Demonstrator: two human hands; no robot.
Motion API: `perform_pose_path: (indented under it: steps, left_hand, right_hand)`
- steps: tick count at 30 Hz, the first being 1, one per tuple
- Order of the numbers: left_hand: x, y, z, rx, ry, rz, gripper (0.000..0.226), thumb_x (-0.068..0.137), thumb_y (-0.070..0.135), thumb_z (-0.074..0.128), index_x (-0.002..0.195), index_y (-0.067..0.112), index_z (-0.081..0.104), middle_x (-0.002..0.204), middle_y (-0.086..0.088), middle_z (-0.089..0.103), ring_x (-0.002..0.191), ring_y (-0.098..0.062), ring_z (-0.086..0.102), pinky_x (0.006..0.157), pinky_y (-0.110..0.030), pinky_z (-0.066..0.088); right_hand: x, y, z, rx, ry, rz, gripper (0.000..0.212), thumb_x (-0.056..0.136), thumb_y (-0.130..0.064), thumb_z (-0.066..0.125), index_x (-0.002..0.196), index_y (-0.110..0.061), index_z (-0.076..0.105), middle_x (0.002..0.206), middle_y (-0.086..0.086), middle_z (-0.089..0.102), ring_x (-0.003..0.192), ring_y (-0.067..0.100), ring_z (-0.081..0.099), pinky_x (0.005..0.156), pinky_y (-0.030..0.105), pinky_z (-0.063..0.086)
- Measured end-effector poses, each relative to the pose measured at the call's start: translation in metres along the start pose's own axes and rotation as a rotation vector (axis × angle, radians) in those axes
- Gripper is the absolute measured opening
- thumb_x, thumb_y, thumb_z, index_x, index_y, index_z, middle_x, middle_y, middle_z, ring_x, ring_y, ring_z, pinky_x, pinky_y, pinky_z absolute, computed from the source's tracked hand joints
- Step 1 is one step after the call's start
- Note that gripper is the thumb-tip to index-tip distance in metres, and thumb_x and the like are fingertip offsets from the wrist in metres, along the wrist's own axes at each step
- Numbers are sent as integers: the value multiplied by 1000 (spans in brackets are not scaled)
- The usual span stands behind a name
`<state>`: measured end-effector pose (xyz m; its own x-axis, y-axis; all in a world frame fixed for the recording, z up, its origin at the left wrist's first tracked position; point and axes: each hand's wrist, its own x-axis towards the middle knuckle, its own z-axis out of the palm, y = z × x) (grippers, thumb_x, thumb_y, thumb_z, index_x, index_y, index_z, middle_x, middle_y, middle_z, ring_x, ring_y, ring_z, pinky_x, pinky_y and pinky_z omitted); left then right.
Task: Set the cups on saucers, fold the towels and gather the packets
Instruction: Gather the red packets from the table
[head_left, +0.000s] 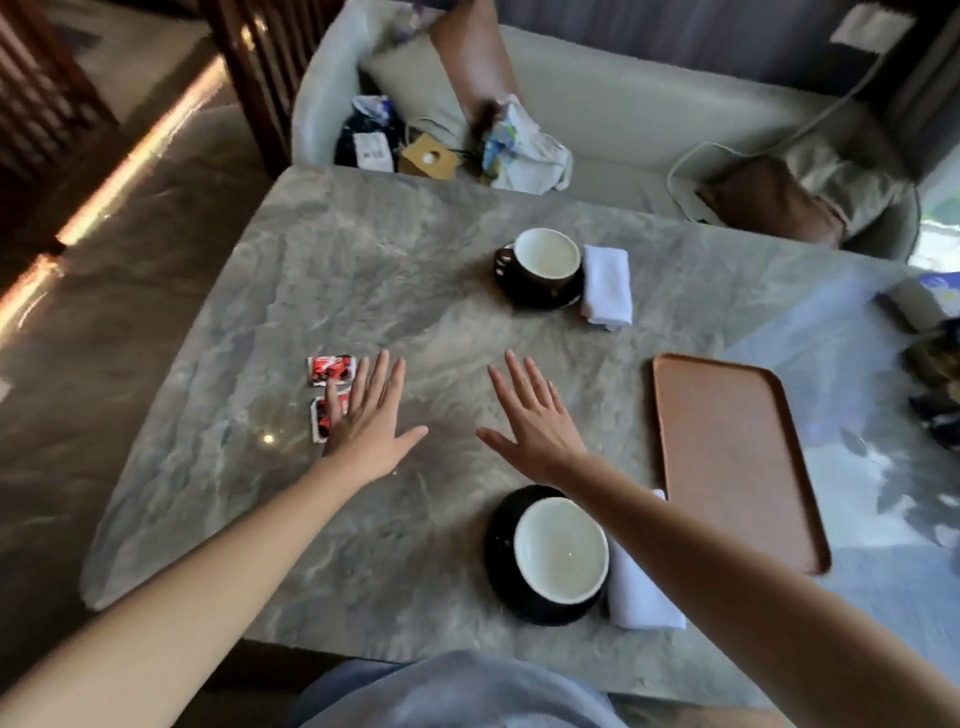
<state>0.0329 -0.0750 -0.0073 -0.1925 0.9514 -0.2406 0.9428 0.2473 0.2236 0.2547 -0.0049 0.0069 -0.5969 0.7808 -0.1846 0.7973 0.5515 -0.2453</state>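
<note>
A dark cup with a white inside (561, 548) stands on a black saucer (501, 571) near the table's front edge, with a folded white towel (641, 597) at its right. A second cup (545, 260) sits on its saucer (519, 296) farther back, next to another folded towel (608, 286). Two red and white packets lie at the left: one (331, 370) in plain view, the other (321, 421) partly under my left hand (371, 421). My left hand is flat with fingers spread. My right hand (535, 421) hovers open over bare table.
A brown rectangular tray (737, 462) lies at the right of the grey marble table (363, 270). A sofa behind the table holds bags, cushions and a cable. Dark items sit at the far right edge.
</note>
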Motion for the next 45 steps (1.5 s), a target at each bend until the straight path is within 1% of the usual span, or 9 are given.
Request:
perform_pose_path:
  steps: [5,11,15,23,26,30,33,38,45]
  left_hand:
    - [-13,-45,4,-129,-7,-177,87,88,57,42,148,25,-11,159,5,-16,147,-16,-11,115,-54,-3]
    - [-9,-79,13,-181,182,-327,65,89,47,47,142,13,29,148,-7,33,132,-29,34,108,-45,28]
    - [4,-90,18,-223,175,-375,59,85,43,57,134,15,40,139,-9,40,126,-31,39,104,-43,31]
    - [10,-88,29,-329,263,-376,38,74,22,72,104,11,51,116,-11,51,109,-32,44,89,-43,35]
    - [5,-84,33,-640,326,-383,34,76,7,69,100,6,45,100,-12,55,95,-29,51,81,-39,42]
    - [-10,-73,25,-1327,421,-562,28,79,-6,62,98,11,50,86,-3,57,74,-10,54,60,-7,42]
    - [-24,-70,22,-1599,324,-688,20,84,0,56,85,19,62,73,5,65,57,2,60,47,-7,44]
    - [-42,-57,21,-1760,-4,-769,26,93,9,41,76,19,59,48,7,65,47,-6,59,41,-15,46]
    - [-57,-53,20,-1892,-254,-519,13,93,24,48,98,18,59,79,-2,73,74,-13,68,68,-27,49]
  right_hand:
    - [32,-50,16,-26,-112,-136,84,89,-60,41,151,-25,-2,160,1,-14,147,23,-13,118,43,4]
    - [51,-100,42,27,-231,-177,72,85,-55,54,145,-23,29,156,2,20,144,24,16,114,47,28]
    - [54,-115,56,75,-212,-116,58,80,-45,65,132,-29,44,125,1,45,121,22,39,95,42,45]
    - [57,-116,63,219,-252,30,39,79,-32,71,105,-17,46,112,3,58,106,23,48,79,40,48]
    - [58,-114,57,398,-246,101,21,83,-14,61,103,-16,54,105,7,66,97,28,58,73,35,47]
    - [65,-109,41,479,-231,56,36,83,4,46,107,-13,66,105,13,62,97,30,59,74,26,40]
    - [69,-113,26,561,-253,-56,36,84,6,48,113,-11,61,101,11,65,93,25,61,78,27,43]
    - [73,-126,14,636,-267,-169,23,81,0,63,102,-10,62,83,-6,64,69,4,57,68,7,43]
    - [72,-140,19,425,-222,-235,22,82,-16,66,102,-24,68,92,-10,52,79,12,56,76,33,51]
